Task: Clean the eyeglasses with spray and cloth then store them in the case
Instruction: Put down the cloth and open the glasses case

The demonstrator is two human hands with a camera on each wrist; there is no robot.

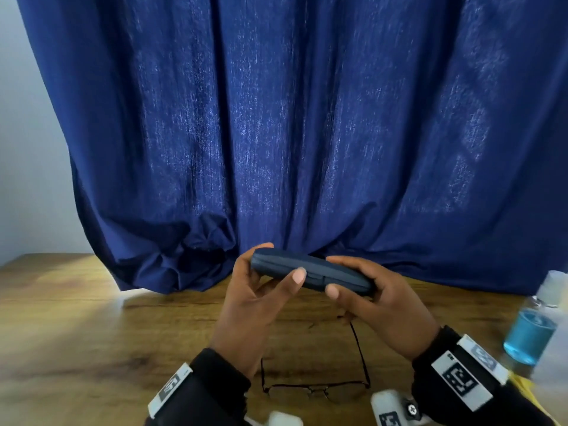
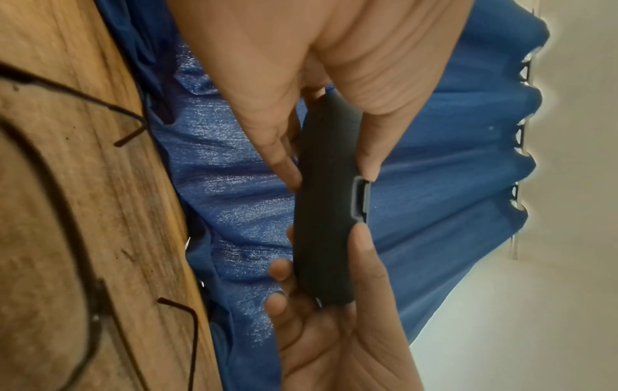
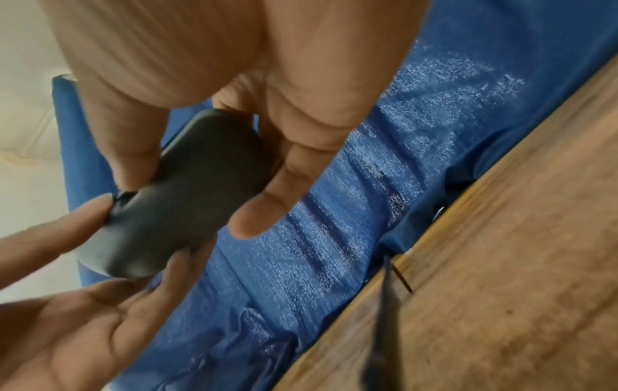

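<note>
- Both hands hold the closed dark case [image 1: 310,273] in the air above the desk [image 1: 76,327], in front of the blue curtain [image 1: 276,118].
- The left hand [image 1: 252,305] grips the case's left end, thumb on the seam facing the person, fingers wrapped behind.
- The right hand [image 1: 378,305] grips the right end the same way, its thumb tip just beside the left thumb.
- The head view alone shows the spray bottle [image 1: 534,330] with blue liquid standing near the desk's right edge, and a strip of yellow at the near right corner, too cut off to identify.
- The eyeglasses [image 1: 316,388] lie on the desk at its near edge, below the hands, temples unfolded and pointing toward the curtain.
- The left wrist view shows what the head view hides: the case's small clasp notch [image 2: 363,197] lying between the two thumbs, and the fingers [image 2: 284,269] of the other hand curled under the case.
- The right wrist view shows the case's rounded end and smooth underside [image 3: 187,195]; only a blurred temple tip of the glasses appears there.
</note>
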